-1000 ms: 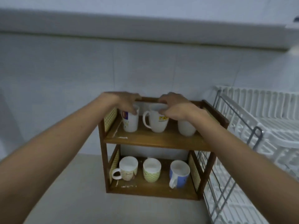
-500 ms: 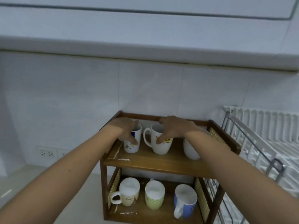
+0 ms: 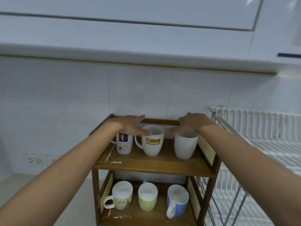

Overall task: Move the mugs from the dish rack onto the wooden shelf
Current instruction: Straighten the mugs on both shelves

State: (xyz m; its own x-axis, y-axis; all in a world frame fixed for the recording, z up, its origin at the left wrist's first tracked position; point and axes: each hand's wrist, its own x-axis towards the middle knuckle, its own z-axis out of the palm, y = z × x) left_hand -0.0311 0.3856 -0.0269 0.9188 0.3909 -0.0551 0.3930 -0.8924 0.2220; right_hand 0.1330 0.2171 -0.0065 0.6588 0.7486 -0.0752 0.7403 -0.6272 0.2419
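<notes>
Both my left hand [image 3: 130,123] and right hand [image 3: 189,123] hover with fingers spread, gripping nothing, over the mugs [image 3: 153,140] already sitting on the wooden shelf [image 3: 153,167], so I'd lift straight up without clipping rims.

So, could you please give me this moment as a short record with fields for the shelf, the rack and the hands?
top tier: three upright mugs on the wooden shelf: picture mug, JOTUN mug, plain white mug
bottom tier: cream mug, green patterned mug, blue mug
dish rack: white, right of shelf, no mugs visible in it
left hand: open, over picture mug, fingertips at JOTUN mug rim
right hand: open, above plain white mug
holding: nothing
</notes>
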